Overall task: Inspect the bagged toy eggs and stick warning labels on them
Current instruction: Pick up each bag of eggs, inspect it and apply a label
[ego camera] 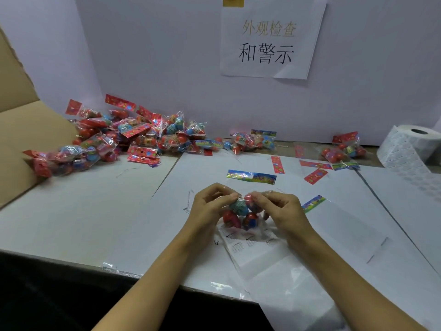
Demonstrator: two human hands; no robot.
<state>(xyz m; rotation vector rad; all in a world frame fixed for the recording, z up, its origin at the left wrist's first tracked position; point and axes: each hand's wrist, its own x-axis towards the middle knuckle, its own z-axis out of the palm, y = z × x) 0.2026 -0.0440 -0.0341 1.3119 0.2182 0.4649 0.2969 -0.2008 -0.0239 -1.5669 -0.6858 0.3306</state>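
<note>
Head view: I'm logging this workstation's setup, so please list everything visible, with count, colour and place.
Held bag of toy eggs: one, clear with red and blue eggs, centre, between both hands.
Pile of bagged eggs: many, mostly red and blue, far left.
Smaller groups of bagged eggs: several bags, far centre and far right.
Loose header cards: several, red or multicoloured, centre right.
Label roll: one, white, far right.
Warning label sheet: one, white, under the held bag.
Paper sign: one, white, back wall.
Cardboard box: one, brown, left.
Left hand: grips the bag.
Right hand: pinches the bag.
</note>
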